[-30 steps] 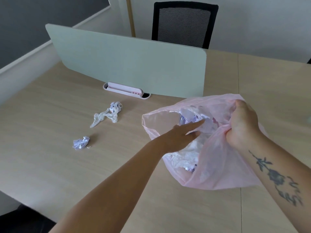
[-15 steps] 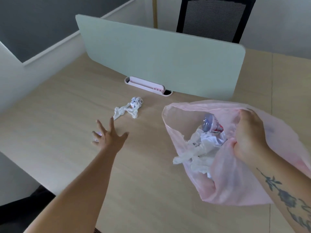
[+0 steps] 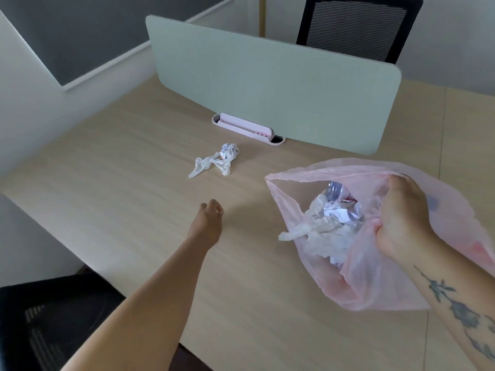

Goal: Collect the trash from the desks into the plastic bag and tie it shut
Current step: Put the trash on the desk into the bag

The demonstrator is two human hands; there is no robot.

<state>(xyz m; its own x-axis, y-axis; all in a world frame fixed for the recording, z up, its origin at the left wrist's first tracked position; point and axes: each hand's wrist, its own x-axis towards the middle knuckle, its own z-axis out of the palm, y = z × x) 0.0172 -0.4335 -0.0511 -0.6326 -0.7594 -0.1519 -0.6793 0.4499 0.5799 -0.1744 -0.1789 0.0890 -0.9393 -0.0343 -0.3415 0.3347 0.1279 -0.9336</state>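
Observation:
My right hand [image 3: 401, 218] grips the rim of a translucent pink plastic bag [image 3: 375, 285] and holds its mouth open towards the left. Inside lie crumpled white paper [image 3: 329, 220] and a plastic bottle [image 3: 336, 188]. My left hand [image 3: 207, 223] rests on the desk [image 3: 120, 183] left of the bag, fingers curled shut over the spot where a small crumpled paper ball lay; the ball itself is hidden in the fist. A twisted white wrapper with a crumpled ball [image 3: 217, 163] lies further back on the desk, apart from both hands.
A pale green divider panel [image 3: 267, 84] stands across the back of the desk, with a pink pen tray [image 3: 245, 127] at its foot. One black mesh chair [image 3: 356, 28] is behind the divider, another black chair [image 3: 45, 322] at the near left desk edge.
My left hand left the bag's mouth, reached left to the small paper ball and closed over it. The right hand kept hold of the bag.

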